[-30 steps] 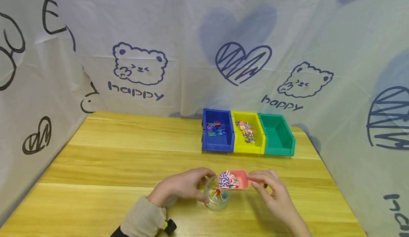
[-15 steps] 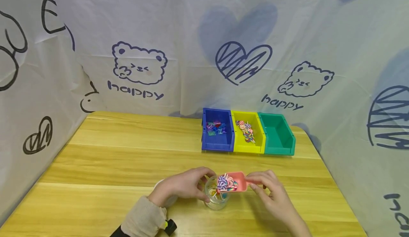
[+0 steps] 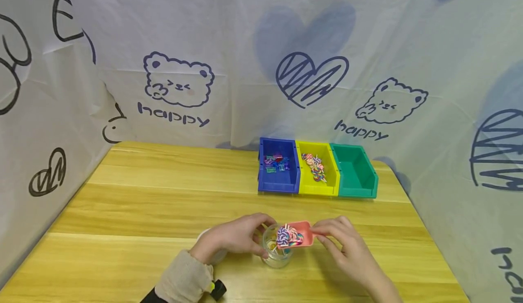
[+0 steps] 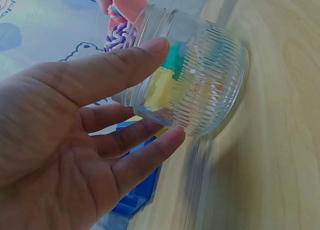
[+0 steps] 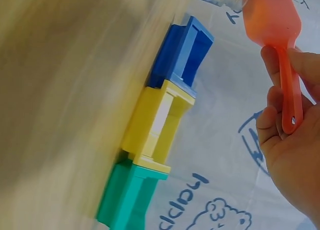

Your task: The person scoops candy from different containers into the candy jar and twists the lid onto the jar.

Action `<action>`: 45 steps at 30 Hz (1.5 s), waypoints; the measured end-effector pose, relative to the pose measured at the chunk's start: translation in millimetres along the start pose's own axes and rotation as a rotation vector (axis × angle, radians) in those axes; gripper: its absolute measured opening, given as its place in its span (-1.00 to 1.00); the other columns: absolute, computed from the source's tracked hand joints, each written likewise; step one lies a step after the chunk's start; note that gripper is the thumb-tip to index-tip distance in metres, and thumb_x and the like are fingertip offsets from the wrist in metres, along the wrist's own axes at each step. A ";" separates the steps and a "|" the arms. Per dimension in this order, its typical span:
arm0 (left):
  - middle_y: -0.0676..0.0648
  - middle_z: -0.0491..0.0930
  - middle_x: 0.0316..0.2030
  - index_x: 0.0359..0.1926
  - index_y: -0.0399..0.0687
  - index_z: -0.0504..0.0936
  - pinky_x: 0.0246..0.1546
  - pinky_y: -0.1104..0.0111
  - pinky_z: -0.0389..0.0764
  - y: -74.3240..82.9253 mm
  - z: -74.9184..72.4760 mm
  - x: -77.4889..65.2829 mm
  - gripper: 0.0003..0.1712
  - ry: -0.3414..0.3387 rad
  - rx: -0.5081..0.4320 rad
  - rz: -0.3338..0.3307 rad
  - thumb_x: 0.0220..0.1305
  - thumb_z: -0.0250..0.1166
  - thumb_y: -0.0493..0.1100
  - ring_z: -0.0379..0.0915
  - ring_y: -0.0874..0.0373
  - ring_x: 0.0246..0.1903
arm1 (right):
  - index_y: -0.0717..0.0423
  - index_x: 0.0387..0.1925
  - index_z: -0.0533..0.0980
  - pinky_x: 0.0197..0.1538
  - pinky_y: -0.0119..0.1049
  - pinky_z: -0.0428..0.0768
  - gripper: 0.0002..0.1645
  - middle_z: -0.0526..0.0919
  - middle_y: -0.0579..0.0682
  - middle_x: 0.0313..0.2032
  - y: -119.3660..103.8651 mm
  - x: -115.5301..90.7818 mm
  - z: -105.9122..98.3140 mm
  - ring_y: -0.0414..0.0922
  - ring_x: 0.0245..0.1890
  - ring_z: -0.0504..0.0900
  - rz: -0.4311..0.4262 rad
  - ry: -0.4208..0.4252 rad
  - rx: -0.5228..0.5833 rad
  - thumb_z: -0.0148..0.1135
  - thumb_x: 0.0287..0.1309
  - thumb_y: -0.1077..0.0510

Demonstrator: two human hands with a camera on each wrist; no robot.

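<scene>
My left hand [image 3: 241,235] holds a clear glass jar [image 3: 277,261] upright on the table, thumb on one side and fingers on the other. In the left wrist view the jar [image 4: 215,85] shows ribbed walls; its contents are hard to make out. My right hand [image 3: 347,248] grips the handle of a pink scoop [image 3: 306,234], thumb and fingers round it in the right wrist view. Several swirl lollipops [image 3: 286,236] lie in the scoop, heaped at its front edge over the jar's mouth. A few small candies show in the jar under the scoop.
Behind the hands stand a blue bin [image 3: 279,187] with wrapped candies, a yellow bin [image 3: 320,189] with swirl lollipops, and a green bin [image 3: 355,166], joined in a row. A pale round object [image 3: 219,256] is partly hidden behind my left wrist. White cloth walls enclose the table.
The scoop has shifted slightly left and down over the jar, and its front edge has tipped lower. The lollipops remain in it. My left hand and the jar stay put.
</scene>
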State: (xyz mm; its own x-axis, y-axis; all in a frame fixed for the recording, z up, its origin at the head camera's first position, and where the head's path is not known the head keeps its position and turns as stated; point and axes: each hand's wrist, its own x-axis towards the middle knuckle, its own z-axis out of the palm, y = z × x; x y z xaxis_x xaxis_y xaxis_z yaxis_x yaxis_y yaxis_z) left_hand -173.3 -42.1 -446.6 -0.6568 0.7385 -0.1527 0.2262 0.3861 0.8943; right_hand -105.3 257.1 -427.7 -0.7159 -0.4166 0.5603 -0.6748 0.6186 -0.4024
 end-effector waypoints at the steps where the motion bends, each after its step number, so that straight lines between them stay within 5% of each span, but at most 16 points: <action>1: -0.07 0.54 0.16 0.31 -0.19 0.48 0.04 0.34 0.66 -0.1 0.0 0.1 -0.23 0.000 -0.002 0.001 0.10 0.60 -0.33 0.51 0.02 0.10 | -0.09 -0.04 0.72 -0.04 -0.52 0.46 -0.53 0.75 -0.18 -0.05 -0.7 1.2 -0.8 -0.22 -0.11 0.52 -0.013 -0.001 -0.008 0.45 0.09 0.45; 30: -0.04 0.54 0.16 0.32 -0.15 0.49 0.12 0.25 0.64 1.9 -0.3 0.1 -0.24 -0.010 -0.036 -0.017 0.09 0.59 -0.35 0.49 0.01 0.12 | -0.13 -0.09 0.74 -0.13 -0.38 0.56 -0.69 0.73 -0.33 -0.08 -10.0 22.6 -11.5 -0.31 -0.13 0.47 -0.012 -0.189 -0.167 0.46 0.19 0.30; 45: -0.05 0.54 0.14 0.33 -0.16 0.48 0.07 0.34 0.63 3.0 -1.3 -0.3 -0.23 -0.015 -0.066 -0.032 0.10 0.58 -0.37 0.51 0.00 0.10 | -0.05 -0.12 0.75 -0.15 -0.37 0.57 -0.66 0.73 -0.27 -0.12 -16.7 33.0 -14.5 -0.26 -0.17 0.48 -0.127 -0.206 -0.217 0.47 0.12 0.37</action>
State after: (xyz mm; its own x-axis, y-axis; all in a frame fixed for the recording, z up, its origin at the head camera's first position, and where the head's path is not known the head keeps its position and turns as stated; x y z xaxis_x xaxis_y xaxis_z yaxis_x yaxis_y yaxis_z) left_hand -173.4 -41.9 -443.4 -0.6522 0.7345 -0.1878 0.1567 0.3730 0.9145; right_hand -115.1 242.7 -392.0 -0.6649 -0.6115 0.4289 -0.7228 0.6715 -0.1630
